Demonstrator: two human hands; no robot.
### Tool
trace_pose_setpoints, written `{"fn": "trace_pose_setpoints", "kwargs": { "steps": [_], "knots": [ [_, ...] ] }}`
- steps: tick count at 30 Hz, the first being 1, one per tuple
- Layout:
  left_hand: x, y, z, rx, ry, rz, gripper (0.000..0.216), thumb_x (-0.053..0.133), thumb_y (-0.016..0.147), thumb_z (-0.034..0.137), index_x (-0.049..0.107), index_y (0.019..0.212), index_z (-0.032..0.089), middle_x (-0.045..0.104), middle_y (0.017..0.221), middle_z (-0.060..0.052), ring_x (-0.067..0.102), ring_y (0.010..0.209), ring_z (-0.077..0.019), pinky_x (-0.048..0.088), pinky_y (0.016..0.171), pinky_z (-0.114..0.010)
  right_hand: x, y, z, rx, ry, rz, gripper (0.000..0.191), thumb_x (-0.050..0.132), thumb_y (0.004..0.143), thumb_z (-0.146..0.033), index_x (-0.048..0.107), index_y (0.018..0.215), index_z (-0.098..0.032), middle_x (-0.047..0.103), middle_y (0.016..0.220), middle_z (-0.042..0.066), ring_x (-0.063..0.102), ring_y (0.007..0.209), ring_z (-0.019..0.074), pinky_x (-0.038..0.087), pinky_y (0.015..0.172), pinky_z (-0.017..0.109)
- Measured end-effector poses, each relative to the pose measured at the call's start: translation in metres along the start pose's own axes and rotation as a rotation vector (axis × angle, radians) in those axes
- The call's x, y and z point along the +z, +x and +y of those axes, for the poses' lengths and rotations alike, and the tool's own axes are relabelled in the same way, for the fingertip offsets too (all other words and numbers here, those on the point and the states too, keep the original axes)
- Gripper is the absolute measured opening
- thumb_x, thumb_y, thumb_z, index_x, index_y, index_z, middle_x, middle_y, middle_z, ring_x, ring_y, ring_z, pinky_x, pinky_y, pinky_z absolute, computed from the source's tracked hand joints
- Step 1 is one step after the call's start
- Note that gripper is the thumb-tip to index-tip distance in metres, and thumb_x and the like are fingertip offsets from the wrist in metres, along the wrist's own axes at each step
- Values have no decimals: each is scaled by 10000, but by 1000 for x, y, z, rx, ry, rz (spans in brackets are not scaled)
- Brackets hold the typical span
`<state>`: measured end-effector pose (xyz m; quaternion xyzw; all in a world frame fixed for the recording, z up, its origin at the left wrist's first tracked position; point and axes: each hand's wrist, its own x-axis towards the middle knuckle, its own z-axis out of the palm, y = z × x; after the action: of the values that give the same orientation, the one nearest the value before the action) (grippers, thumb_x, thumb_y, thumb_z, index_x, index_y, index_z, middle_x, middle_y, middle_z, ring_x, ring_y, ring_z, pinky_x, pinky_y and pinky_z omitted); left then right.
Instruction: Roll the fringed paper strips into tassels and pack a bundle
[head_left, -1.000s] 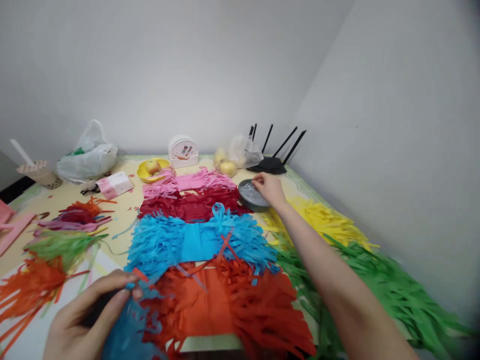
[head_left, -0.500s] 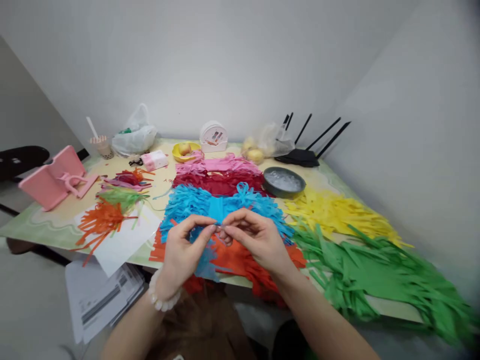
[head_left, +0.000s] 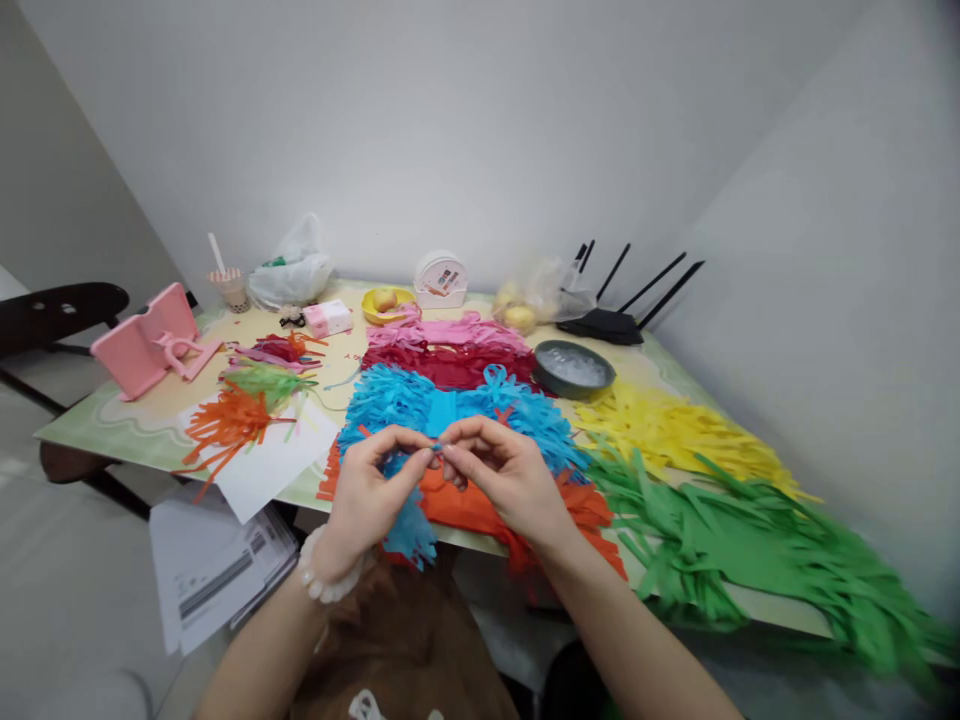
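Both hands meet over the table's front edge. My left hand [head_left: 380, 488], with a white beaded bracelet on its wrist, pinches a blue tissue-paper tassel [head_left: 412, 530] whose cut strips hang below the palm. Thumb and forefinger of my right hand [head_left: 504, 482] are closed on the same tassel's thin top, touching the left fingertips; the exact grip is partly hidden. Just beyond lies blue fringed tissue paper [head_left: 442, 408]. Orange fringed tissue paper [head_left: 469, 508] is spread beneath the hands.
Dark red [head_left: 450, 368] and pink fringed paper [head_left: 442, 333] lie further back. Yellow [head_left: 675, 430] and green fringed paper [head_left: 772, 550] cover the right side. A dark bowl [head_left: 574, 370] stands near a black router [head_left: 604, 328]. Finished tassels [head_left: 232, 420] and a pink stand [head_left: 146, 345] are left.
The view has shifted slightly, so the table's things sit further right. Both hands keep their pinch, and the blue strips hang more clearly below my left hand.
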<state>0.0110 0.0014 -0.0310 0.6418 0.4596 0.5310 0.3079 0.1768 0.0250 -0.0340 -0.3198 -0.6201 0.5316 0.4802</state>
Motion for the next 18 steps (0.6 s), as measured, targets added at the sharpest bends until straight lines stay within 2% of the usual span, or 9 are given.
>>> {"fn": "trace_pose_setpoints", "kwargs": {
  "steps": [5,8,11,14,18],
  "knots": [
    [4,-6,-2,6,5,56,81,636,848,207,687,797,168,728,770,-24,677,745,-155,526,728,-255,7,-2,7,-28,-55,62,214,694,848,-380,656,888,-173,640,624,-9,587,541,110,461,512,213],
    [7,-8,-5,-45,-119,111,60,670,827,208,653,786,166,701,753,-13,675,735,-148,524,709,-239,10,-2,9,-4,-51,58,241,691,843,-402,652,886,-168,593,599,-23,512,503,96,404,483,209],
    [8,-10,-10,-75,-196,179,91,710,803,213,647,757,165,696,740,-8,670,720,-139,516,699,-224,11,-1,8,18,-8,26,275,683,844,-437,639,888,-169,478,547,-65,416,467,82,340,456,208],
    [8,-14,-15,-81,-212,186,78,732,788,219,686,752,167,716,734,-10,669,715,-129,507,683,-204,12,-2,5,20,-21,-7,278,676,849,-442,625,881,-171,396,534,-86,349,460,76,298,454,212],
    [7,-17,-17,-103,-255,140,56,721,797,211,719,836,172,757,813,-27,710,767,-142,538,708,-203,14,-1,7,38,-50,8,270,661,855,-429,623,903,-166,369,538,-93,336,465,78,286,466,217]
  ]
}}
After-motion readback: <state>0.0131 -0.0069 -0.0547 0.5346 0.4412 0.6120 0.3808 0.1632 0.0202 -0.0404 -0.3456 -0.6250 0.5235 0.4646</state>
